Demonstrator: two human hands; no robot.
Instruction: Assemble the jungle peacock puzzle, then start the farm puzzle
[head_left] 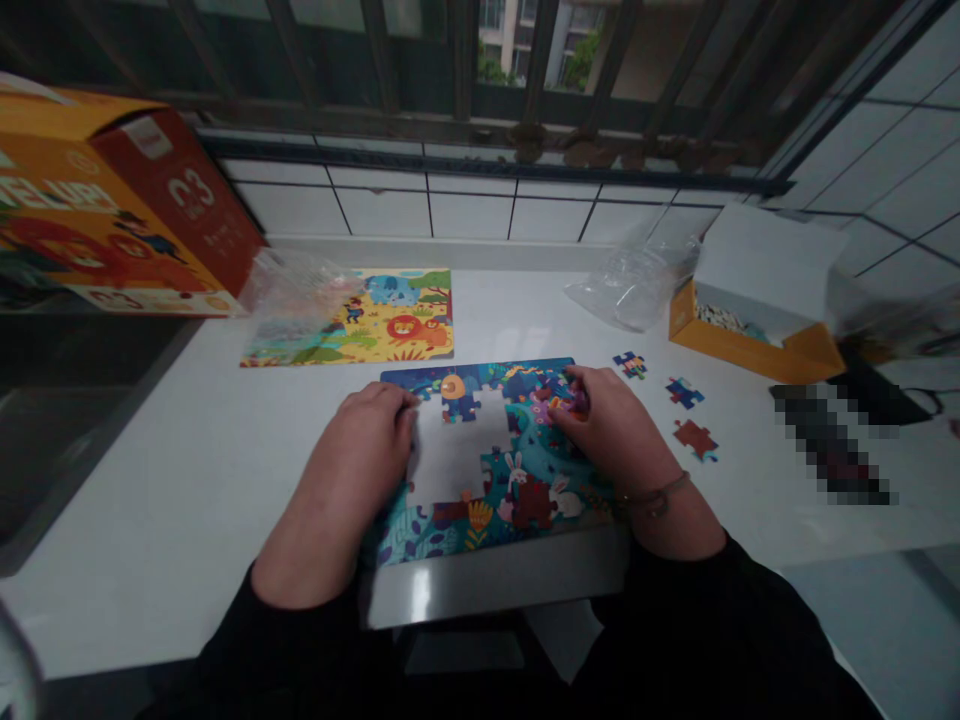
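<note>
A partly assembled jigsaw puzzle point(480, 515) with a blue-green forest picture and white rabbits lies at the counter's front edge. A white gap fills its left middle, and a piece group with an orange round shape hangs into it from the top. My left hand point(371, 440) grips the puzzle's left side, fingers curled together; its fingertips are partly hidden. At the upper right, my right hand point(611, 425) closes thumb and fingers over the purple part of the puzzle. Loose puzzle pieces lie to the right: a multicoloured one point(630, 364), a blue one point(684, 392) and a brown one point(696, 438).
Behind the puzzle lies a yellow animal picture sheet point(405, 325), partly under clear plastic point(292, 290). A large orange box point(172, 200) stands at left. At right are a crumpled plastic bag point(630, 285), an open box with pieces point(750, 335) and a pixelated dark object point(832, 445).
</note>
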